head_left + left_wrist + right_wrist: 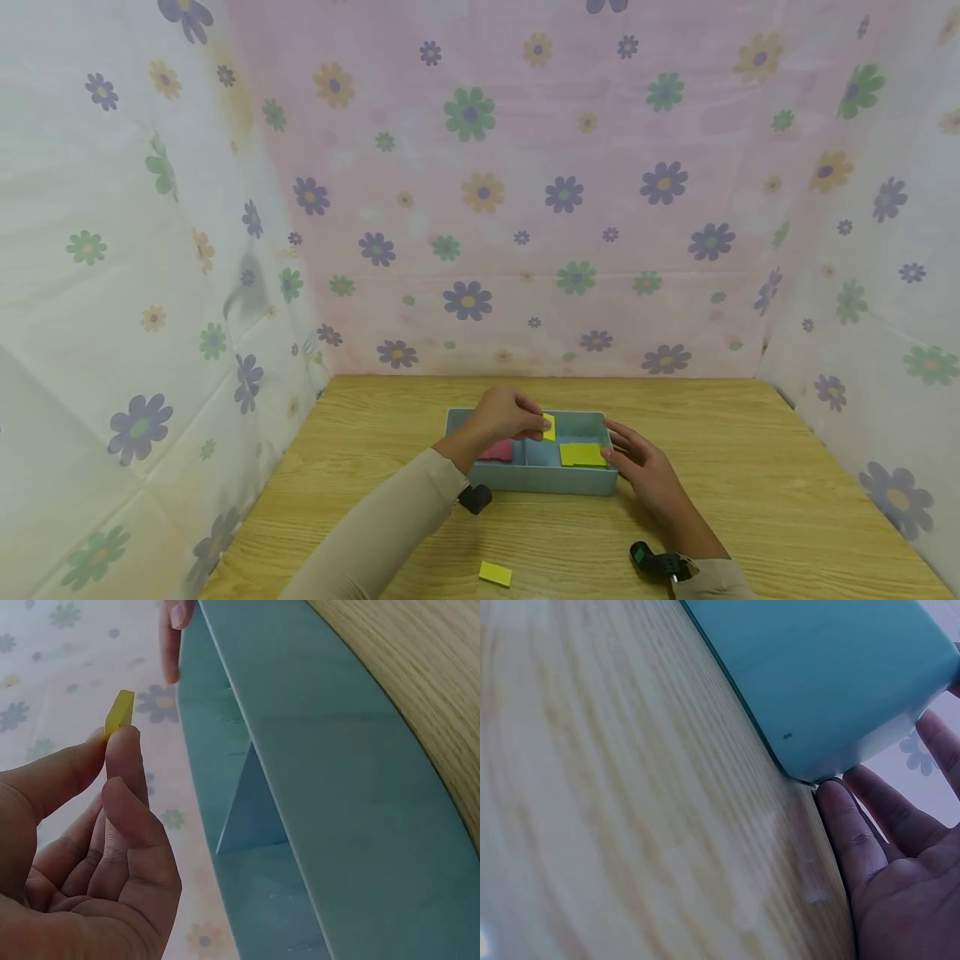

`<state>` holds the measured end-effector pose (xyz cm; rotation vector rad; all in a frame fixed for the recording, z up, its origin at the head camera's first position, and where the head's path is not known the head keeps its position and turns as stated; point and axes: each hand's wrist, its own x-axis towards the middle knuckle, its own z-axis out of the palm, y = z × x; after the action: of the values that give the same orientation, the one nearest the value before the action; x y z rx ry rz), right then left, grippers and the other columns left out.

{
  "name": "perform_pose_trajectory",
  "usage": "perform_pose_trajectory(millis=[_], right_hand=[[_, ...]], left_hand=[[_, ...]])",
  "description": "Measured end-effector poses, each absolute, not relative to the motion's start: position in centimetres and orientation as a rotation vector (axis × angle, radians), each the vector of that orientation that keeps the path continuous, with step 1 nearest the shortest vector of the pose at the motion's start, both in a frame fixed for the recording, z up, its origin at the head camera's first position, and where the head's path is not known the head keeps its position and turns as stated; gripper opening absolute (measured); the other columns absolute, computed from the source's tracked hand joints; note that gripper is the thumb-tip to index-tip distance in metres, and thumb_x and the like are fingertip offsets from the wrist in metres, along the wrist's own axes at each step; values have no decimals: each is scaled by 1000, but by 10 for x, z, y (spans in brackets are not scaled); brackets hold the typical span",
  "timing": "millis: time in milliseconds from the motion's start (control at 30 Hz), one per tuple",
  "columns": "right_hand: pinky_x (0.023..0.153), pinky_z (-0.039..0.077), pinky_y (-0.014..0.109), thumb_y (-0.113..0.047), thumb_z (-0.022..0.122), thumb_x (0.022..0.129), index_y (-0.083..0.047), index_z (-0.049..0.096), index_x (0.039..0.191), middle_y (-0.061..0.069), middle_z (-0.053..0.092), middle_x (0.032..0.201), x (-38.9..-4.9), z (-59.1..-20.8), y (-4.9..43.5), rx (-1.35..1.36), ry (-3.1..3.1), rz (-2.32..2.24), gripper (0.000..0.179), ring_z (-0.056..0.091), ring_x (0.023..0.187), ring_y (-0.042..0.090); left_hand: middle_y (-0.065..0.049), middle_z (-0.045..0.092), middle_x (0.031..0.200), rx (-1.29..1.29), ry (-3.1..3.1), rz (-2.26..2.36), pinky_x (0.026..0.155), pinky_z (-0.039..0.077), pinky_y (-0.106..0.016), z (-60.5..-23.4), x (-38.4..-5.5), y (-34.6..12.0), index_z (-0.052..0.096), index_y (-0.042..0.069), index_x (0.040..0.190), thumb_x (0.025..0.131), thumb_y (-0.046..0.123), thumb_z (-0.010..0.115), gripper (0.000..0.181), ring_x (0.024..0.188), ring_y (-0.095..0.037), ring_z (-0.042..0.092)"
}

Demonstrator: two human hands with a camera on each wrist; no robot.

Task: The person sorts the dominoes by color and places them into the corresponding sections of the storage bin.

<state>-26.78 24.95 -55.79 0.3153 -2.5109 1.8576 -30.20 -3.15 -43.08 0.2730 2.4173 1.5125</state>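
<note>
A blue-green box [540,478] with a divider stands lengthwise across the table. My left hand [504,415] is above its middle and pinches a small, flat yellow rectangle [120,711] between thumb and fingertip; the other fingers curl loosely. My right hand [647,468] holds the box's right end, the thumb over the rim and the fingers along the outside wall. More yellow pieces [581,455] lie in the right compartment, close to that thumb. Pink pieces [497,451] lie in the left compartment, partly hidden by the left forearm.
Another yellow rectangle [496,573] lies on the wooden table [375,417], in front of the box and right of the left sleeve. Flowered cloth [480,233] hangs behind the table and down both sides. Each wrist wears a black camera [656,563].
</note>
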Motion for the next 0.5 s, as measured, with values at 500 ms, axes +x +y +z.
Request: perform_pose_trajectory(millis=[500], right_hand=[[104, 55, 41, -43, 63, 103, -32, 42, 158, 19, 42, 161, -267, -556, 248, 310, -2512, 1850, 60, 47, 144, 40]], left_hand=[[-2, 75, 66, 228, 2588, 1263, 76, 65, -44, -436, -312, -8, 80, 7, 83, 85, 13, 86, 9, 80, -28, 79]])
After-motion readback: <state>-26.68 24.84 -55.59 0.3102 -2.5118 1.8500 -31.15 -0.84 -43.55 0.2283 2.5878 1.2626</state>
